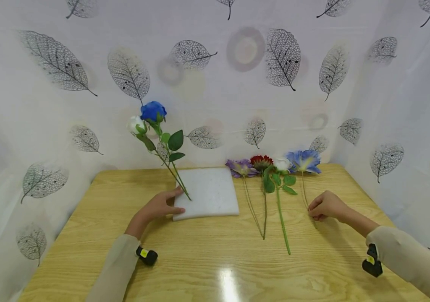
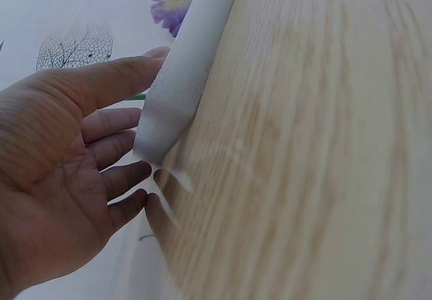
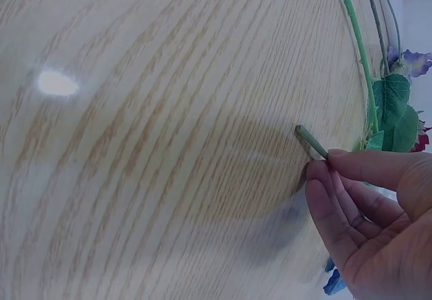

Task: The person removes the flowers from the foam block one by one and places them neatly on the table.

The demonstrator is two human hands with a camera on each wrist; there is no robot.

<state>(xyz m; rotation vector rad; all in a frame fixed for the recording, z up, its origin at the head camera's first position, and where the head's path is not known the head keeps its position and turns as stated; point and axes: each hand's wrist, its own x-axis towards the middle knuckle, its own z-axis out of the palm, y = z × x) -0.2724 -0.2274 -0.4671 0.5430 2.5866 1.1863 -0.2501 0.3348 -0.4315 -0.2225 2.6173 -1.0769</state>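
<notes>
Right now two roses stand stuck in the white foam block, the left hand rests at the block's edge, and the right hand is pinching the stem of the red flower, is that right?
Not quite. The right hand pinches the stem of the blue flower, not the red flower; the head view shows it. The rest holds: two roses stand in the white foam block, and the left hand rests at its edge.

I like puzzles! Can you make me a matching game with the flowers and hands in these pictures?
Things:
1. blue rose
2. red flower
3. left hand
4. right hand

Places or states:
A. lying flat on the table
B. pinching a thin stem
C. standing up out of the white foam block
D. resting against the foam block's edge

Pairs: 1-C, 2-A, 3-D, 4-B
</notes>
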